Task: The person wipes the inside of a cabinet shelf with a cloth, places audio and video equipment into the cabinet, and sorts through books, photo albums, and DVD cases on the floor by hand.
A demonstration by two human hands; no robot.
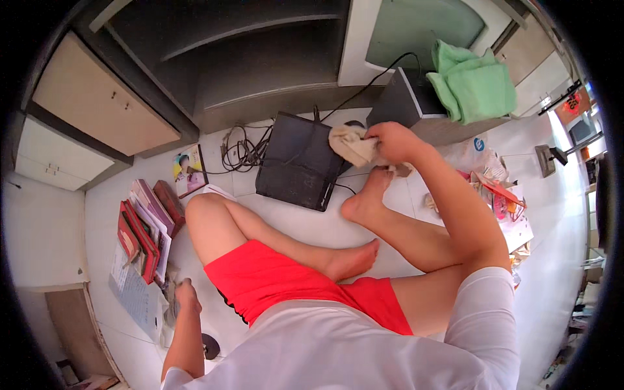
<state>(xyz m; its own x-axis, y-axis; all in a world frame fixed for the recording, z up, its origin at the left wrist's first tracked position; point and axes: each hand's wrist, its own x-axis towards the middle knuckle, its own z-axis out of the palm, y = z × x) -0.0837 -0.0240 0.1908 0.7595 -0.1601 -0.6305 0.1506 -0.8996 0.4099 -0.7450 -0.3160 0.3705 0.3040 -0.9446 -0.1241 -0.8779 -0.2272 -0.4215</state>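
My right hand (396, 142) is closed around a crumpled beige cloth (354, 145), which bunches out to the left of my fingers. Directly below that cloth and to its left, a flat black electronic box (292, 172) lies on the white tiled floor, with dusty marks on its top. My left hand (187, 296) is low at the left, close to the floor, next to a crumpled greyish, see-through wrapping (171, 304). Its fingers show too little to tell whether they grip the wrapping.
Tangled black cables (244, 153) lie left of the box. A green towel (471, 84) is draped over a dark cabinet-like box (398, 101). Red books and folders (140, 237) are stacked at the left. Plastic bags and red items (497, 188) clutter the right. Open dark shelving (260, 65) stands behind.
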